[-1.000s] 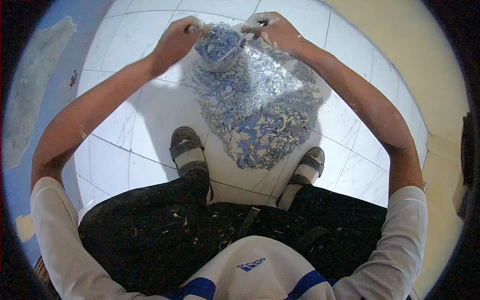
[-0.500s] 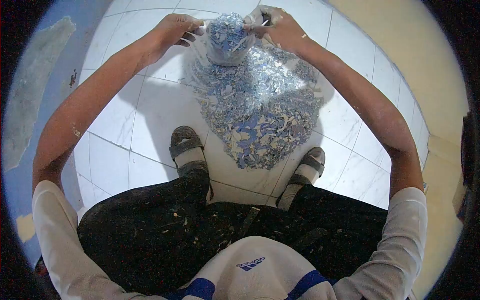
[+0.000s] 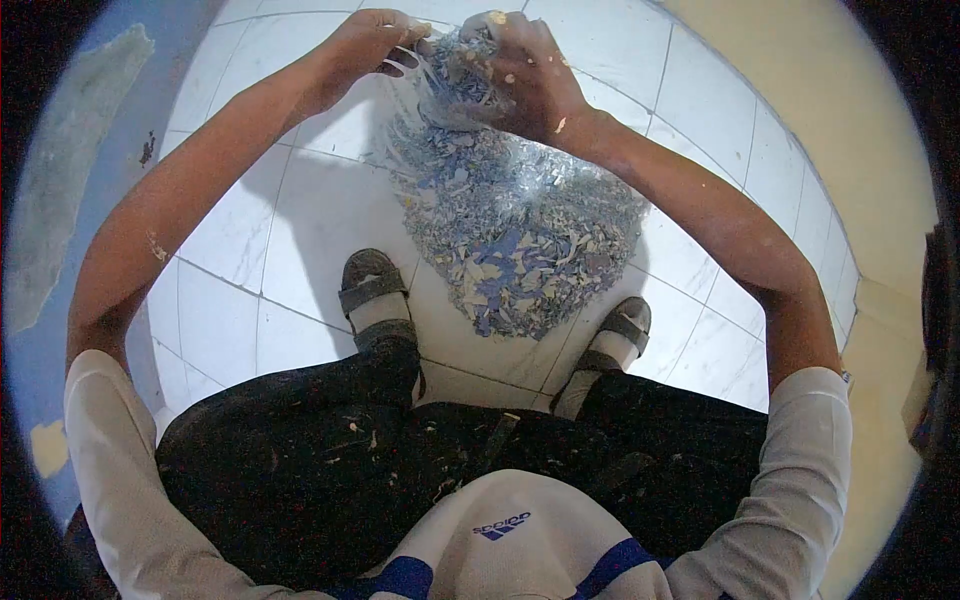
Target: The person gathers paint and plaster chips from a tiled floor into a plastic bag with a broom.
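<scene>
A clear plastic bag (image 3: 530, 230) full of blue, white and grey shredded flakes lies on the floor, its mouth end at the top of the view. My left hand (image 3: 385, 42) pinches the edge of the bag's mouth on the left side. My right hand (image 3: 525, 80) is over the right side of the mouth, palm against the flakes there, its fingers bent and partly hidden. Small pale flakes stick to the back of this hand. The bag narrows between its wide lower part and the mouth.
White tiles (image 3: 225, 230) lie under the bag. My sandalled feet (image 3: 375, 290) stand on either side of its lower end. A blue wall (image 3: 100, 200) with a grey patch is at the left, and a cream wall (image 3: 810, 90) at the right.
My right hand has moved from the right rim onto the flakes in the bag's mouth, covering part of them. My left hand has shifted slightly up and right, still at the rim.
</scene>
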`<state>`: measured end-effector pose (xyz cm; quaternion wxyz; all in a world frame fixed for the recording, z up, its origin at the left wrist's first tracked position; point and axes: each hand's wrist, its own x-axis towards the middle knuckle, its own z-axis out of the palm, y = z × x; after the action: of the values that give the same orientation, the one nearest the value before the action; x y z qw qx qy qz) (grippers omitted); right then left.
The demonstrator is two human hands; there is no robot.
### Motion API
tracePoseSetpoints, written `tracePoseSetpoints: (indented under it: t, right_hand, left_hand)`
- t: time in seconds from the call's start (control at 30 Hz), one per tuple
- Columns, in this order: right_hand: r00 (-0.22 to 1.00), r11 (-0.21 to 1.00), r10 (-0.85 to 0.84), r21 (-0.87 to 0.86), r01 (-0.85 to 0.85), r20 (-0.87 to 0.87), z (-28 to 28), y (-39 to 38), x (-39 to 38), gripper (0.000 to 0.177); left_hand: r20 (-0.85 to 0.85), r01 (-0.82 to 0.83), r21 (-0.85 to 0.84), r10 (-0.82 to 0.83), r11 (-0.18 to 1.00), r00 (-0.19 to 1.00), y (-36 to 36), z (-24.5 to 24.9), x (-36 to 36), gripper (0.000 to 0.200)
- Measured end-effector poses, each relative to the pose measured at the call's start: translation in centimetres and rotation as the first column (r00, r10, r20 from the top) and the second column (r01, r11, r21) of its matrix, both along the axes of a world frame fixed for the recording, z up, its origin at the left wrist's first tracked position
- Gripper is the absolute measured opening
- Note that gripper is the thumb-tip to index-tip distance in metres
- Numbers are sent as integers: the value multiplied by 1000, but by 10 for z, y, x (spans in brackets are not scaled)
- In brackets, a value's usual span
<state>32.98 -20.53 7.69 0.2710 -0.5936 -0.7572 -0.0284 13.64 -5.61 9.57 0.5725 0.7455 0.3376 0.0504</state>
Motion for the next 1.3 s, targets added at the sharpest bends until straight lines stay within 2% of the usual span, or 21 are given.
tracePoseSetpoints:
  t: [0.13,0.23,0.33,0.43,0.47,0.53,0.63,0.67,0.73,0.8,0.87,0.9,1.0,1.1,1.2,1.3]
  right_hand:
    - [998,998,55,-5,-55,-24,13,0,8,73]
    - [984,990,60,-114,-80,-169,19,-1,13,81]
    - [986,990,116,-68,-125,-123,7,1,15,81]
    - [934,966,37,-227,-125,-356,16,1,5,79]
    - [937,974,16,-206,-94,-350,13,4,4,78]
    - [940,986,-27,-164,-31,-341,-4,15,7,75]
    - [707,994,51,-34,-105,-705,-71,52,40,61]
    - [701,984,25,-107,-144,-712,-73,52,44,58]
    - [692,944,-31,-250,-218,-721,-77,53,53,67]
    - [692,904,115,-213,-370,-712,-74,57,53,69]
    - [605,848,86,-261,-462,-791,-61,47,47,69]
    - [516,848,208,-110,-519,-831,-58,44,44,67]
    - [600,902,88,-192,-386,-795,-48,34,35,54]
    - [732,934,72,-211,-287,-677,-48,33,32,52]
    - [811,965,128,-118,-235,-571,-36,25,32,46]
    - [881,961,132,-158,-226,-455,-47,31,34,43]
  left_hand:
    - [15,74,32,-75,997,997,0,2,-3,39]
    - [-30,141,-1,-141,990,990,6,-3,-5,43]
    - [-33,145,-29,-146,989,989,9,-10,-6,46]
    - [35,128,16,-128,992,991,6,-8,-5,48]
    - [66,123,40,-126,992,990,5,-7,-5,49]
    - [114,93,-16,-90,996,989,13,-17,-7,49]
    - [135,113,-22,-109,993,985,13,-15,-5,49]
    - [135,131,-11,-129,991,982,11,-12,-3,49]
    - [165,89,-81,-75,993,983,7,-9,1,48]
    - [187,75,-100,-55,992,981,9,-11,4,47]
    - [207,83,-68,-67,994,976,13,-19,3,45]
    - [210,61,-77,-44,995,977,12,-17,4,45]
    - [229,19,-94,3,995,973,6,-14,4,42]
    - [250,10,-92,13,996,968,6,-15,6,39]
    - [247,8,-114,20,993,969,10,-20,7,38]
    - [262,31,-116,0,993,965,12,-21,7,37]
